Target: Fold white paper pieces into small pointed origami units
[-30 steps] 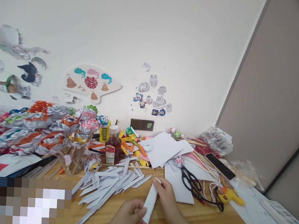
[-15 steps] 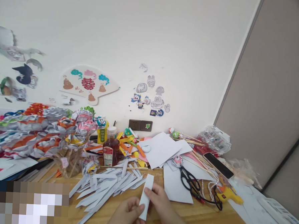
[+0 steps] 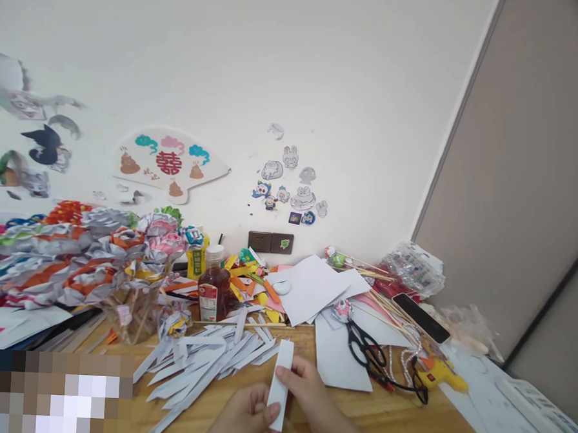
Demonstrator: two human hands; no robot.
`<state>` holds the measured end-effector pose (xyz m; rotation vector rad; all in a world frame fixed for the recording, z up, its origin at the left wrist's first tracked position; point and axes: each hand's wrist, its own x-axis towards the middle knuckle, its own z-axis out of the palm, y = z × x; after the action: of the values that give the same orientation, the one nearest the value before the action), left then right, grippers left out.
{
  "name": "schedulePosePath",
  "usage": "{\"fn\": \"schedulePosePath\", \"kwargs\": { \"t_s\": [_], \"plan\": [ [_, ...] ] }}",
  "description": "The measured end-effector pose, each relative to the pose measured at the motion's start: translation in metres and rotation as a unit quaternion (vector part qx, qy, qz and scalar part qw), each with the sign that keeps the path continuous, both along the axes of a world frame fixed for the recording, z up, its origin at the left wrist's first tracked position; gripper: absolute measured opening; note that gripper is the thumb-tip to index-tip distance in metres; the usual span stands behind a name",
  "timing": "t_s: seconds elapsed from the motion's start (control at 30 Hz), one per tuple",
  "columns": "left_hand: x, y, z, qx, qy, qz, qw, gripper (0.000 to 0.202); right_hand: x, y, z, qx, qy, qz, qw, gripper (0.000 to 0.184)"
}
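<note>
Between my hands is a narrow white paper strip [image 3: 280, 384], held nearly upright just above the wooden table [image 3: 365, 417]. My left hand [image 3: 254, 412] grips its lower end, with the thumb on the front face. Higher up on the right edge, my right hand [image 3: 302, 382] pinches the strip between thumb and fingers. To the left of my hands lies a loose pile of folded white paper strips [image 3: 218, 355]. White paper sheets [image 3: 342, 361] rest to the right, beside black-handled scissors [image 3: 366, 350].
Paper flowers [image 3: 92, 274] crowd the left side. A bottle of red-brown liquid [image 3: 213, 290] stands behind the strips, near coloured paper scraps [image 3: 251, 282]. On the right lie a phone [image 3: 422, 318], a yellow glue gun [image 3: 443, 374] with its cord and several wooden sticks [image 3: 386, 305].
The strip and both hands have shifted very slightly down and left in the picture. Both hands keep the same hold, and the view has moved a little.
</note>
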<state>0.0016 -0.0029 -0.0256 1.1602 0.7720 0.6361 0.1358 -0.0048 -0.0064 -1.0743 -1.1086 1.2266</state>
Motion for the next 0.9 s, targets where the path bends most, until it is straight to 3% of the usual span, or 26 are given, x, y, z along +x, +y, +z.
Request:
{"fn": "schedulePosePath", "kwargs": {
  "t_s": [0.37, 0.57, 0.9],
  "plan": [
    [-0.001, 0.000, 0.006, -0.008, 0.003, -0.021, 1.000, 0.038, 0.006, 0.000, -0.005, 0.003, 0.001, 0.079, 0.997, 0.028],
    [0.000, 0.006, -0.002, 0.007, 0.047, -0.020, 0.999, 0.042, 0.002, -0.004, -0.002, -0.014, 0.009, 0.044, 0.999, 0.018],
    [0.003, 0.001, -0.005, 0.055, 0.075, 0.011, 0.996, 0.042, -0.004, 0.000, -0.008, -0.049, 0.019, -0.073, 0.996, 0.033]
  ]
}}
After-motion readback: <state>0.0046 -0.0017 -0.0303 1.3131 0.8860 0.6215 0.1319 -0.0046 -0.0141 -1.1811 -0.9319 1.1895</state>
